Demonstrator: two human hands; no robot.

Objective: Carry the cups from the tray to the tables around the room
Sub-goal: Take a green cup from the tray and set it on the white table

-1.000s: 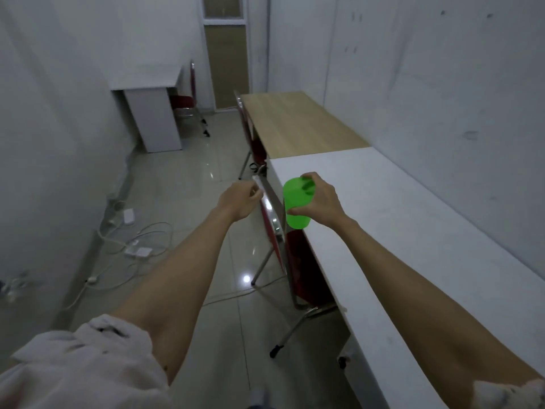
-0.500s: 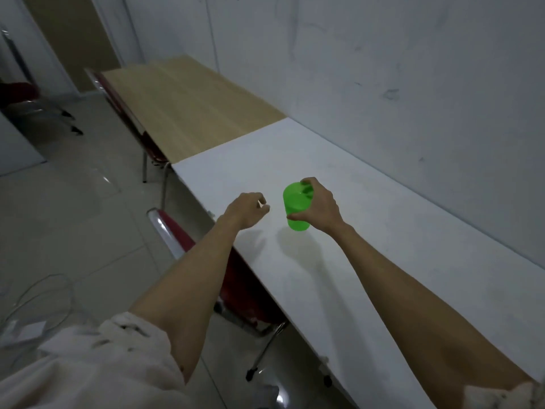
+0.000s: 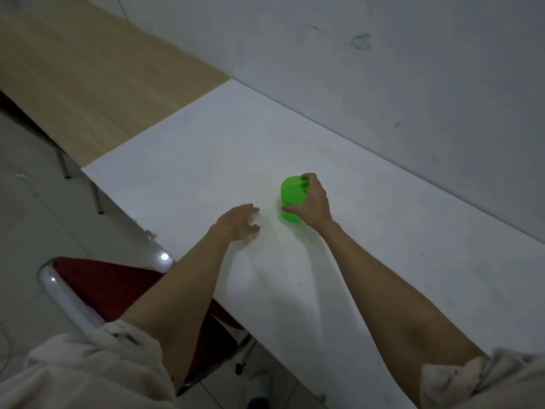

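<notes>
A bright green plastic cup [image 3: 290, 196] stands upright on the white table [image 3: 383, 246], near its middle. My right hand [image 3: 311, 202] grips the cup from its right side, fingers over the rim and thumb on the wall. My left hand [image 3: 239, 221] hovers low over the table just left of the cup, holding nothing, fingers loosely spread. No tray is in view.
A wooden table [image 3: 97, 84] butts against the white table's far end. A red chair with a chrome frame [image 3: 97, 290] is tucked under the near edge on the left. The grey wall [image 3: 413, 69] runs along the tables' far side. Tiled floor lies at the left.
I have turned right and closed in on the white table. My right hand has lowered the green cup from the air onto the tabletop. My left hand's fingers have spread.
</notes>
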